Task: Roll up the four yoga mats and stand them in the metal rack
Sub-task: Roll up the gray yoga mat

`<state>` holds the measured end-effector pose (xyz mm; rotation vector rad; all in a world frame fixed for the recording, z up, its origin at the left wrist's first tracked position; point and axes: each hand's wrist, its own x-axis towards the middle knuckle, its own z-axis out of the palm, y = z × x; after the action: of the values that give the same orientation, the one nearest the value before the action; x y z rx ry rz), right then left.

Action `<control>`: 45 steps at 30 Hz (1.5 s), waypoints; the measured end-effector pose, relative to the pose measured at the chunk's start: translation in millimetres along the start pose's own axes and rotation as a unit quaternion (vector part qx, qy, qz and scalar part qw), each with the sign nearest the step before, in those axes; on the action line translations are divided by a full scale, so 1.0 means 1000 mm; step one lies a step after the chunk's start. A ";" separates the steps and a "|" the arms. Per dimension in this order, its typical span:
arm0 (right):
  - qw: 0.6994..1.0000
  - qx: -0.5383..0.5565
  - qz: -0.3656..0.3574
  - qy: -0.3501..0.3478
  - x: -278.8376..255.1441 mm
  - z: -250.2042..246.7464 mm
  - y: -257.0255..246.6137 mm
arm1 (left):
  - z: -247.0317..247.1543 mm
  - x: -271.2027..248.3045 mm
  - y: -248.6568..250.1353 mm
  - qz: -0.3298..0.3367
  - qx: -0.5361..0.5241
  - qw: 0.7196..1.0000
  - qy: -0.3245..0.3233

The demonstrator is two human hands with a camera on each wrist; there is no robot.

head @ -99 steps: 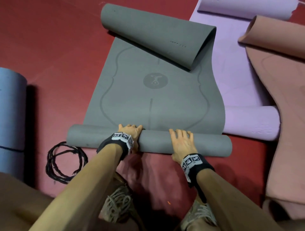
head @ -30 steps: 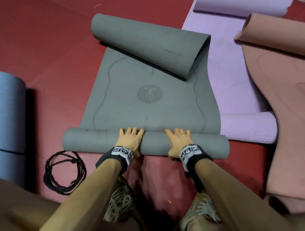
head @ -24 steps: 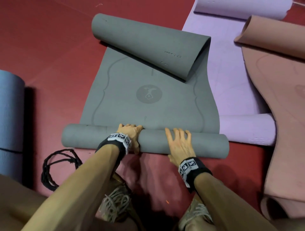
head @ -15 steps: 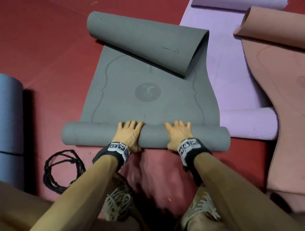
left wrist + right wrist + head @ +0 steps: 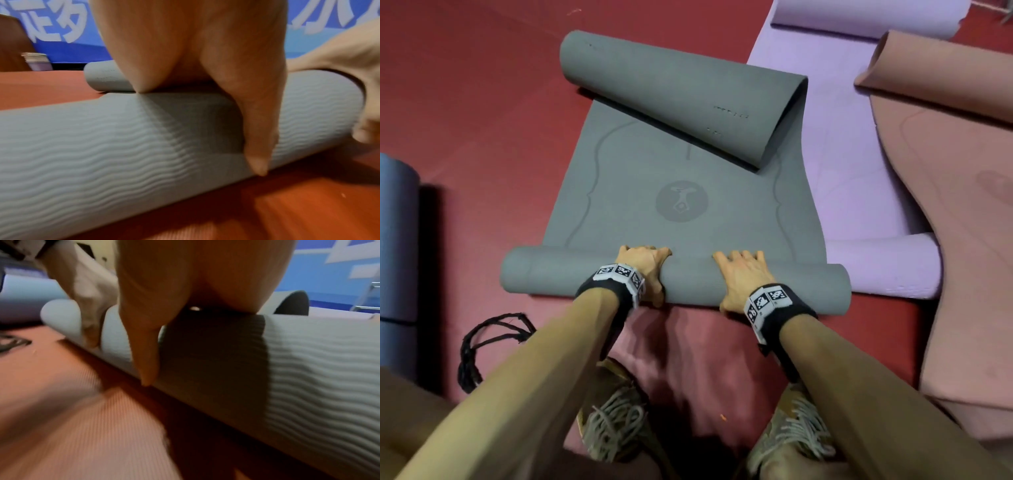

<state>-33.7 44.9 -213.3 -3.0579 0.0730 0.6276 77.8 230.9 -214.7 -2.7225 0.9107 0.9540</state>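
The grey yoga mat [image 5: 681, 219] lies on the red floor, its near end wound into a tight roll [image 5: 551, 277] and its far end curled back loosely [image 5: 678, 92]. My left hand [image 5: 643, 270] grips the roll left of centre, fingers curled over its top and thumb [image 5: 257, 129] down the near side. My right hand [image 5: 741, 274] presses on the roll right of centre, fingers laid fairly straight over it and thumb [image 5: 144, 345] on the near side. The wrist views show the mat's ribbed underside [image 5: 102, 154] [image 5: 308, 369].
A lilac mat [image 5: 859, 164], partly rolled at both ends, lies right of the grey one. A pink-brown mat [image 5: 962, 240] overlaps it at far right. A rolled blue mat [image 5: 397, 240] lies at left. A black cord coil [image 5: 489, 339] sits by my shoes [image 5: 616, 425].
The grey roll has turned a little farther toward the round logo. My right hand slid back, then settled on top again. My left fingers now curl further over the roll.
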 end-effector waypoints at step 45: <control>0.978 0.112 0.002 -0.176 0.013 -0.017 -0.004 | 0.034 -0.030 0.012 0.031 0.016 0.996 0.079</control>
<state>-15.2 48.1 -203.2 -2.6866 0.1340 1.0693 34.7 245.9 -222.7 -2.7893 1.0323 0.7329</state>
